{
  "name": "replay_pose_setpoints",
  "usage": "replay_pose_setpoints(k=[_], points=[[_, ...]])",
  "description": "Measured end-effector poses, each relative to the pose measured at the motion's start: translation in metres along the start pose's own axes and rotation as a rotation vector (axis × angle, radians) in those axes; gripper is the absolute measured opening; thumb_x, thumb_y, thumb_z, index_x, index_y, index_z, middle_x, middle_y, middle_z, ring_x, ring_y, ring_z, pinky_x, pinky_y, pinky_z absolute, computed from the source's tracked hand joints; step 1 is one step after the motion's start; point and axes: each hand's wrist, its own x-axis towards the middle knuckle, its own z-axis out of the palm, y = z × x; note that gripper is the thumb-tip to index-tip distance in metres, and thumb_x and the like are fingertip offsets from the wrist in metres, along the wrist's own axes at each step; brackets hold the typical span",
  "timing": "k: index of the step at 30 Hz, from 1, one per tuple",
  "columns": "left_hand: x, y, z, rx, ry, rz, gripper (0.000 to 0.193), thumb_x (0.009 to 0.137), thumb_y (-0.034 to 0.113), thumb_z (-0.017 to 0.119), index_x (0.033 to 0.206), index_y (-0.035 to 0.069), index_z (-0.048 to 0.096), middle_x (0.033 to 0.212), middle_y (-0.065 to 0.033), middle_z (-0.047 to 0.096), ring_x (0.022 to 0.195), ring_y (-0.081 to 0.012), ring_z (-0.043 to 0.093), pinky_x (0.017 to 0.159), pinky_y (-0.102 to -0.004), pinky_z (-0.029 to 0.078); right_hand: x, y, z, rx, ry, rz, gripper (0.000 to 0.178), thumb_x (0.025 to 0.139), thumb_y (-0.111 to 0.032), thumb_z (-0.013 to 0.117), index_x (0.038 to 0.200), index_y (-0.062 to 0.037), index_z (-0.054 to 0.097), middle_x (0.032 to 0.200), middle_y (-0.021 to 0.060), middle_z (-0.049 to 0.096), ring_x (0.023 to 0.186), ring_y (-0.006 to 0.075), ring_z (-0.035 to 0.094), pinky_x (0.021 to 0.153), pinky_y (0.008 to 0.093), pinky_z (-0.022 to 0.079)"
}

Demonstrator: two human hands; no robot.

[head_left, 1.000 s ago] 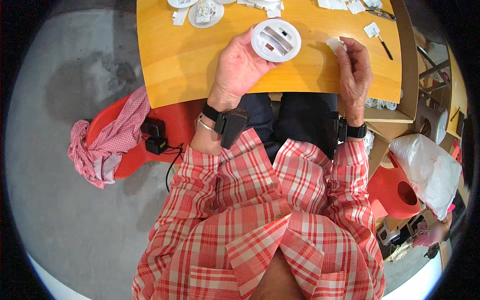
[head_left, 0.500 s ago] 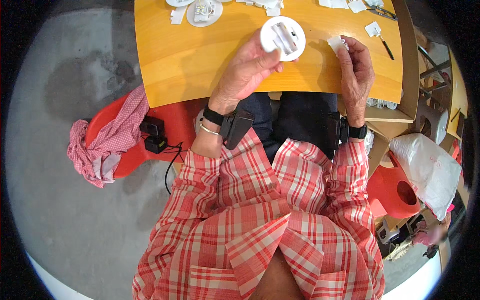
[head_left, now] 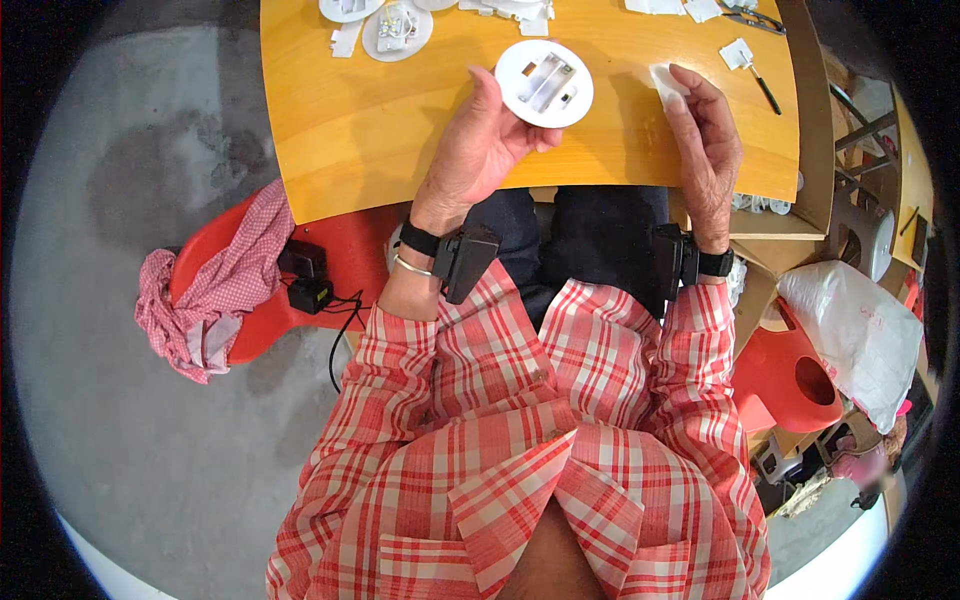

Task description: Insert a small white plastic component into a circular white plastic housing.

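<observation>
– Holding what, exactly, and where?

– A white disc (head_left: 543, 84), upper middle of the frame, tilted, its recessed face with two small openings turned to the viewer. The left hand (head_left: 478, 150) supports it on bent fingers, thumb upright along the left rim.

– What might go wrong there?

– The disc appears to rest mostly on the fingers. Should they loosen or tilt, it could slide off toward the yellow table (head_left: 400, 150), or over the table's near edge.

– And the right hand (head_left: 708, 150)?

– Right of the disc and apart from it, thumb and forefinger nearly closed, pinching a small white piece (head_left: 663, 82). So slight a pinch could let the piece drop or bend. An outward swing of that hand might also knock the black-handled tool (head_left: 768, 95) at upper right.

– What stays obscure?

– The disc's underside and the fingertips beneath it; the depth of its recess, washed out by glare; most of the small piece, covered by fingers. The right hand's remaining fingers curl in, so whether they hold anything cannot be told. Farther out, the white parts (head_left: 535, 22) along the top are cut off by the frame, and the contents of the cardboard box (head_left: 820, 130) at right are largely hidden.
</observation>
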Motion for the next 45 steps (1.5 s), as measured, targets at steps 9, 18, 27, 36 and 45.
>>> replay_pose_setpoints(k=[9, 18, 27, 36, 45], points=[[-0.007, 0.005, 0.007, 0.217, -0.053, 0.026, 0.063, 0.083, 0.032, 0.065, 0.130, 0.000, 0.037, 0.102, -0.0059, 0.057, 0.082, -0.0115, 0.053, 0.072, -0.0244, 0.043, -0.003, 0.001, 0.000, -0.035, -0.034, -0.026, 0.032, 0.085, -0.001, 0.057, 0.117, -0.0019, 0.054, 0.084, -0.0021, 0.049, 0.077, 0.0053, 0.046, 0.070, 0.0162, 0.039], [-0.013, 0.003, 0.002, 0.271, -0.145, -0.032, 0.063, 0.083, 0.027, 0.066, 0.130, -0.002, 0.036, 0.103, -0.0086, 0.056, 0.086, -0.0141, 0.052, 0.075, -0.0246, 0.042, -0.008, -0.002, -0.002, 0.017, -0.004, 0.051, 0.019, 0.089, -0.007, 0.057, 0.107, -0.0004, 0.058, 0.086, -0.0014, 0.057, 0.078, 0.0052, 0.051, 0.069, 0.0172, 0.042], [-0.009, 0.003, 0.012, 0.256, -0.119, -0.059, 0.051, 0.090, 0.023, 0.056, 0.129, -0.002, 0.035, 0.112, -0.0128, 0.055, 0.095, -0.0214, 0.058, 0.074, -0.0269, 0.045, -0.009, -0.011, 0.001, -0.010, -0.029, 0.130, 0.019, 0.094, -0.014, 0.050, 0.104, -0.0012, 0.060, 0.089, 0.0001, 0.058, 0.083, 0.0054, 0.050, 0.076, 0.0180, 0.040], [-0.005, 0.000, 0.007, 0.251, -0.096, 0.024, 0.045, 0.092, 0.021, 0.052, 0.129, 0.003, 0.032, 0.116, -0.0162, 0.053, 0.093, -0.0270, 0.061, 0.077, -0.0303, 0.050, -0.006, -0.002, 0.000, 0.038, -0.044, 0.018, 0.020, 0.092, -0.011, 0.053, 0.108, 0.0002, 0.054, 0.088, 0.0014, 0.060, 0.081, 0.0069, 0.053, 0.074, 0.0198, 0.043], [-0.007, -0.003, 0.005, 0.279, -0.108, 0.061, 0.058, 0.093, 0.040, 0.044, 0.136, 0.005, 0.027, 0.120, -0.0185, 0.051, 0.093, -0.0280, 0.062, 0.081, -0.0320, 0.050, -0.008, -0.008, -0.001, 0.067, -0.025, 0.074, 0.019, 0.092, -0.014, 0.055, 0.106, -0.0005, 0.056, 0.091, 0.0016, 0.061, 0.084, 0.0068, 0.054, 0.074, 0.0201, 0.044]])
